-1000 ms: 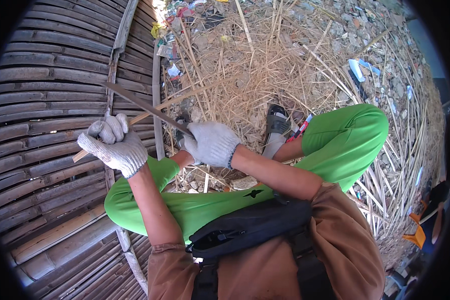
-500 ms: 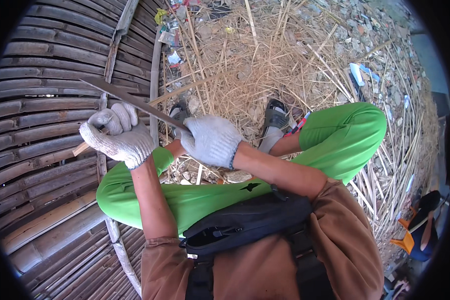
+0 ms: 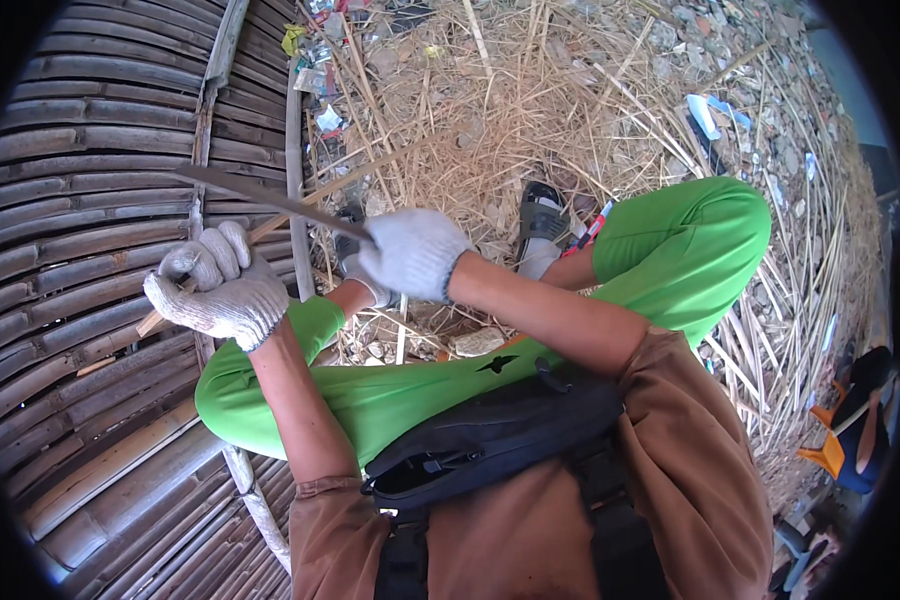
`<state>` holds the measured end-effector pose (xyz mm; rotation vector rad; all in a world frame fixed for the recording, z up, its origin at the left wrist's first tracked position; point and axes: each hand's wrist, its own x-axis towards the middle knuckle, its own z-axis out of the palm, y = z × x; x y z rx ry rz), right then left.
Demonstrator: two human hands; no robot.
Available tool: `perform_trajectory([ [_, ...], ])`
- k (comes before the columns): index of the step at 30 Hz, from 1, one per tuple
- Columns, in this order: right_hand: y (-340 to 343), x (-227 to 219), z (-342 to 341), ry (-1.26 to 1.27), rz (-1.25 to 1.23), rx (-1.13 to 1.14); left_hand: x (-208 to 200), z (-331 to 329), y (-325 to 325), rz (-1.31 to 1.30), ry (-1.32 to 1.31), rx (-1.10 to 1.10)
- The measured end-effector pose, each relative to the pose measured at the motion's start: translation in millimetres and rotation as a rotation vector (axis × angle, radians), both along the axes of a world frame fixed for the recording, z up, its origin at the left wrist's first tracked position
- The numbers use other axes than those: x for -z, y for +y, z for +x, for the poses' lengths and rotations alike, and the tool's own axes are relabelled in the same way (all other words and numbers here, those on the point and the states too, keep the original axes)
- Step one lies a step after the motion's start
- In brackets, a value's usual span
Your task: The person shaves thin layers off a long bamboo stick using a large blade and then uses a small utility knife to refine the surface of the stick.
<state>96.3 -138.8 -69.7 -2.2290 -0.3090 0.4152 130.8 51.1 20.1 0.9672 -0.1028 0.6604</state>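
My left hand (image 3: 220,287), in a white knitted glove, is closed around a thin bamboo strip (image 3: 355,177). One short end of the strip sticks out below the fist; its long end slants away to the upper right. My right hand (image 3: 415,255), gloved alike, grips a long dark-bladed knife (image 3: 260,193). The blade points left, beyond the left fist, and crosses the strip in the picture; whether they touch I cannot tell. The knife's handle is hidden in the glove.
A bamboo slat platform (image 3: 90,215) lies along the left. Straw and bamboo shavings (image 3: 500,125) cover the ground ahead, with rubble and scraps. My green-trousered legs (image 3: 680,245) are bent, with a black bag (image 3: 500,425) across my waist. Another person (image 3: 860,430) is partly seen at the right edge.
My right hand with the knife has moved slightly farther from me, and the blade is now blurred. The left hand has shifted a little left and nearer, still holding the strip.
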Motion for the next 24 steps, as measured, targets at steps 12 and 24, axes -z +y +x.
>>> perform_trajectory([
  [12,-2,-2,3,0.036,0.052,-0.046,2,5,4,-0.005,0.003,-0.003],
  [24,-43,86,34,0.287,-0.070,0.175,2,9,8,-0.046,0.043,0.019],
])
